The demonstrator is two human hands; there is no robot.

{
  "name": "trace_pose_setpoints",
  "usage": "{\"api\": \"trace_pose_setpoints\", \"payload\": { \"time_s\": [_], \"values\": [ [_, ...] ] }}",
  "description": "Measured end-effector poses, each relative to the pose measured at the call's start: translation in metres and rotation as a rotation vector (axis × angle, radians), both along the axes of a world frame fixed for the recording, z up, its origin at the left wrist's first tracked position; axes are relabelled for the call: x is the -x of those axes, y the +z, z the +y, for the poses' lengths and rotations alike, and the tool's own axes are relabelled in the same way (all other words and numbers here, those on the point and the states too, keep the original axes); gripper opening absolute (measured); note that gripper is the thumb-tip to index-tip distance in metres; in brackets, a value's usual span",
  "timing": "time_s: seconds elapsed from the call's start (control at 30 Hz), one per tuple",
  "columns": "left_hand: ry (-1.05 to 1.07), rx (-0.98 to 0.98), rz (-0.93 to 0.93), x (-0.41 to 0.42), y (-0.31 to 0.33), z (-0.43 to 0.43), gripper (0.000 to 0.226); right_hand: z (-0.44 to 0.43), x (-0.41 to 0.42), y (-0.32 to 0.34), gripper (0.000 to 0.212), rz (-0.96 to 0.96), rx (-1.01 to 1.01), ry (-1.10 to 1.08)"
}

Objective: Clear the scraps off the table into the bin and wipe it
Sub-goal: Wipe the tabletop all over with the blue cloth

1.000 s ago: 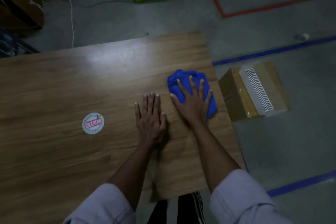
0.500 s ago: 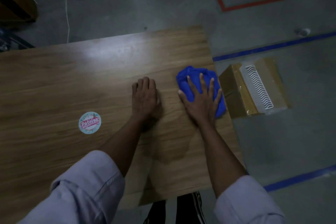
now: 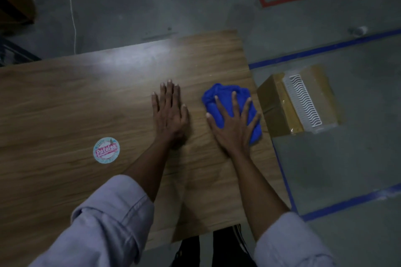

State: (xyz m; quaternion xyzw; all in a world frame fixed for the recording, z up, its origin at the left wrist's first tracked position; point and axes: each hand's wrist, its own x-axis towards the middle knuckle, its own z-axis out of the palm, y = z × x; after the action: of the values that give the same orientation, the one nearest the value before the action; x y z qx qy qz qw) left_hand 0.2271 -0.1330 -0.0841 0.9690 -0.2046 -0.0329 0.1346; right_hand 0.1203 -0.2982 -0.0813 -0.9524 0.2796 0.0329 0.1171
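Presently: right hand [image 3: 234,123], fingers spread and straight, pressing flat on a crumpled bright-blue cloth [image 3: 218,94] near the right edge of the wood-grain laminate table [image 3: 65,104]; left hand [image 3: 170,112], fingers straight, palm down on the tabletop just beside it, grasping nothing. Scraps: none loose in sight, so clearing looks done (a round pink-and-white printed disc [image 3: 106,150] lies left of the hands, sticker or scrap unclear); wiping judged under way at the right end, the wide left stretch probably outstanding. Bin: not identifiable, only a brown cardboard box [image 3: 273,102] on the floor beside the table.
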Motion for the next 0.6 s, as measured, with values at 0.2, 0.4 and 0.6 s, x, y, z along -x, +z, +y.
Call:
{"api": "trace_pose_setpoints", "payload": {
  "time_s": [0.2, 0.4, 0.6],
  "values": [
    [0.015, -0.018, -0.006, -0.003, -0.008, 0.002, 0.070, -0.020, -0.097, -0.007, 0.067, -0.069, 0.000, -0.039],
    [0.151, 0.087, 0.017, -0.010, -0.011, 0.001, 0.067, 0.043, -0.095, -0.008, 0.063, -0.103, -0.010, 0.238],
    [0.142, 0.048, 0.019, -0.005, -0.006, -0.005, 0.066, 0.001, -0.017, 0.001, 0.066, -0.024, 0.017, 0.217]
  ]
}}
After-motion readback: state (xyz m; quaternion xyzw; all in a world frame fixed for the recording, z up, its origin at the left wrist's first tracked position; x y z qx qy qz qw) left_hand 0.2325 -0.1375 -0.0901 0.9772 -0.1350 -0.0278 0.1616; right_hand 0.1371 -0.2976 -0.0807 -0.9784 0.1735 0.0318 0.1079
